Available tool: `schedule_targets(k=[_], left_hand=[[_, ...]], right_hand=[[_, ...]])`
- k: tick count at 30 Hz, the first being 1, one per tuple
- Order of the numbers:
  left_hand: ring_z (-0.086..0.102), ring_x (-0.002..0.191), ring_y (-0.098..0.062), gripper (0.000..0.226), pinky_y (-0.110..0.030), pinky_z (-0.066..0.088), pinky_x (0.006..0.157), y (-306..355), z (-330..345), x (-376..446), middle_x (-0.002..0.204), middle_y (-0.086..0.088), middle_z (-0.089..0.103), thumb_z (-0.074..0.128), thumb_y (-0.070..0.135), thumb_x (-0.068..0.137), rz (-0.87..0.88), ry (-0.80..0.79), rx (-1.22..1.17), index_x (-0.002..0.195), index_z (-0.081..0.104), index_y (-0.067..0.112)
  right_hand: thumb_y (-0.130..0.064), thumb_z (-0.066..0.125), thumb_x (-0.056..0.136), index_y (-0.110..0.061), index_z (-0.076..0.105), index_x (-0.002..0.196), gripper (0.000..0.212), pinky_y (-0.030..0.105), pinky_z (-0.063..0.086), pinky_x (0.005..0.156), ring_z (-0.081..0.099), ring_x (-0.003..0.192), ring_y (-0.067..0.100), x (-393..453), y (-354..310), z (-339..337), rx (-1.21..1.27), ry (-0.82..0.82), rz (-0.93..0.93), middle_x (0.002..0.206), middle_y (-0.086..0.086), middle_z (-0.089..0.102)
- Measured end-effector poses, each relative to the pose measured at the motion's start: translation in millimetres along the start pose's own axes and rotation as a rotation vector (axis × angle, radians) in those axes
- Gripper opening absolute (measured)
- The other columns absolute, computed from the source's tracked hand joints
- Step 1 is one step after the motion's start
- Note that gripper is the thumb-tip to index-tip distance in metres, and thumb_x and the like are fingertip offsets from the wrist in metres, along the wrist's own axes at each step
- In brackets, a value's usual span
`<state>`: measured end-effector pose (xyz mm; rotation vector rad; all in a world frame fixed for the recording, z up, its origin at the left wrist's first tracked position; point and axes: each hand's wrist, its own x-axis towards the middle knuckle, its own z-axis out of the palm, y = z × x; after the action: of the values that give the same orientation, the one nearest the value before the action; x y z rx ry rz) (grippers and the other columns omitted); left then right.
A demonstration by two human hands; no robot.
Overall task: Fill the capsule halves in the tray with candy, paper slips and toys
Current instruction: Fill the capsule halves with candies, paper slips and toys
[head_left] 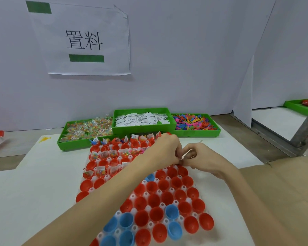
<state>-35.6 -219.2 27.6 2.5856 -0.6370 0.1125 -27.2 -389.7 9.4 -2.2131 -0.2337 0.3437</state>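
Capsule halves (156, 201), seated open-side-up in tray (150, 224) to take fillings; far rows loaded. Left hand (164, 150) and right hand (201, 159) together over mid-tray, pinching something small, unidentifiable.

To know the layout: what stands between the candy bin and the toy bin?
The green bin of paper slips, seen in the head view, between the candy bin and toy bin.

A white tray (169, 221) of open red and blue capsule halves (156, 214); far rows hold candy packets, slips, toys. At twelve o'clock, three green bins: candy (86, 129), paper slips (142, 118), toys (194, 122).
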Motion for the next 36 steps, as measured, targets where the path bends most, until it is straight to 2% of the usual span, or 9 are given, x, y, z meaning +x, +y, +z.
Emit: schedule_targets(k=[4,7,12,19,24,28,31,33,36], left_hand=[[0.070,0.081,-0.021,0.010,-0.034,0.059,0.079,2.9,0.2,0.2,0.084,-0.010,0.077,0.075,0.002,0.084,0.013,0.017,0.041,0.090,0.082,0.005],[0.070,0.082,-0.021,0.013,-0.032,0.059,0.079,4.8,0.7,0.4,0.084,-0.009,0.078,0.075,-0.001,0.082,-0.004,0.036,0.033,0.089,0.083,0.006],[0.073,0.077,-0.019,0.015,-0.029,0.062,0.074,-2.4,-2.4,-1.6,0.083,-0.011,0.077,0.079,-0.008,0.073,-0.079,0.081,-0.127,0.085,0.079,0.002],[0.073,0.082,-0.014,0.012,-0.024,0.060,0.079,-6.8,-10.4,-0.8,0.088,-0.008,0.078,0.079,0.000,0.082,-0.116,0.063,-0.180,0.092,0.079,0.007],[0.071,0.084,-0.008,0.008,-0.019,0.059,0.081,-19.2,-23.6,-17.1,0.091,0.001,0.077,0.076,0.011,0.089,-0.159,0.186,-0.213,0.097,0.078,0.014],[0.070,0.061,-0.001,0.008,-0.011,0.052,0.061,-54.9,-47.5,-42.0,0.074,0.008,0.075,0.070,0.023,0.095,-0.272,0.396,-0.277,0.091,0.075,0.018],[0.064,0.056,-0.005,0.016,-0.013,0.044,0.055,-100.3,-68.6,-61.5,0.066,0.008,0.071,0.064,0.027,0.100,-0.393,0.619,-0.126,0.093,0.073,0.016],[0.058,0.060,-0.004,0.016,-0.015,0.038,0.054,-133.8,-81.6,-75.8,0.070,0.006,0.067,0.062,0.023,0.101,-0.479,0.674,0.002,0.098,0.071,0.010],[0.062,0.081,-0.017,0.019,-0.027,0.044,0.067,-180.0,-97.0,-94.0,0.099,-0.008,0.072,0.063,0.015,0.099,-0.595,0.508,0.179,0.115,0.067,0.005]], right_hand=[[-0.011,0.072,0.089,-0.018,0.078,0.102,0.015,0.018,0.052,0.064,0.065,0.071,0.005,-6.2,1.5,-14.2,0.066,-0.078,-0.054,0.089,0.008,0.077],[-0.017,0.077,0.089,-0.020,0.080,0.095,0.008,0.017,0.051,0.062,0.065,0.072,0.004,-4.6,3.3,-11.1,0.032,-0.034,-0.076,0.086,0.001,0.078],[-0.011,0.083,0.080,-0.013,0.078,0.082,0.006,0.020,0.050,0.056,0.064,0.069,0.009,0.8,2.5,1.0,0.007,0.060,-0.055,0.077,0.002,0.077],[-0.020,0.087,0.079,-0.014,0.077,0.087,0.014,0.022,0.051,0.061,0.067,0.071,0.012,-2.8,2.2,0.3,0.016,0.058,-0.037,0.079,0.004,0.077],[-0.036,0.078,0.088,-0.021,0.080,0.089,0.015,0.018,0.054,0.063,0.065,0.069,0.004,-9.6,0.8,-10.9,0.110,0.082,-0.090,0.082,0.000,0.077],[-0.029,0.071,0.095,-0.019,0.080,0.087,0.016,0.024,0.053,0.065,0.063,0.070,0.010,-7.8,-1.0,-9.0,0.158,0.187,-0.149,0.077,0.002,0.075],[-0.024,0.066,0.098,-0.021,0.079,0.084,0.019,0.027,0.052,0.063,0.062,0.066,0.009,-5.1,-5.5,-1.5,0.175,0.248,-0.202,0.072,0.001,0.073],[-0.025,0.064,0.099,-0.024,0.078,0.082,0.022,0.028,0.052,0.062,0.060,0.061,0.006,-4.5,-9.0,6.1,0.130,0.248,-0.241,0.071,0.000,0.072],[-0.027,0.065,0.098,-0.028,0.078,0.080,0.022,0.026,0.051,0.060,0.060,0.057,0.004,-4.7,-13.7,16.9,0.081,0.235,-0.293,0.069,-0.002,0.072]])
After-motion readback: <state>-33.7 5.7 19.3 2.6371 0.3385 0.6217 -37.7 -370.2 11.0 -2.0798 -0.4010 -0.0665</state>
